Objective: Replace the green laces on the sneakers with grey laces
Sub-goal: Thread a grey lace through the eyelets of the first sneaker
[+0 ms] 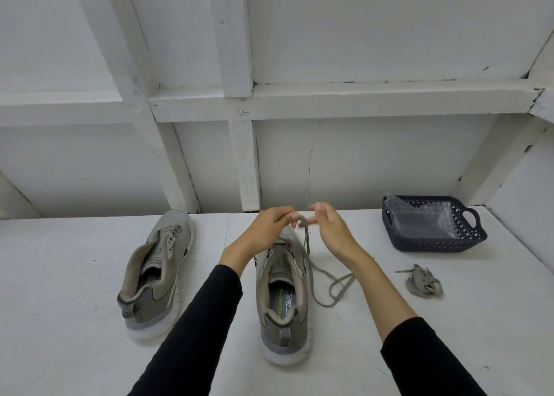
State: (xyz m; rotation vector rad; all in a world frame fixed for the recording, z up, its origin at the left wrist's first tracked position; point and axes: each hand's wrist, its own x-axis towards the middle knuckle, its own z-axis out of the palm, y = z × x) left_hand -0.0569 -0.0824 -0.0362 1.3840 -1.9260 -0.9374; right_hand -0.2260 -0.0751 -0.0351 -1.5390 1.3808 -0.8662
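Two grey sneakers stand on a white table, toes pointing away from me. The left sneaker [163, 263] has no lace. Above the toe of the right sneaker [283, 293] my left hand [266, 230] pinches the end of a grey lace [325, 278]. The lace hangs down past the shoe's right side and loops on the table. My right hand [331, 227] is beside the left one, its fingers on the same lace end. A bundled lace [424, 281] of dull grey-green lies on the table to the right.
A dark blue plastic basket [467, 236] with a clear plastic bag [419, 219] inside stands at the back right. A white panelled wall with wooden battens rises right behind the table [75, 320].
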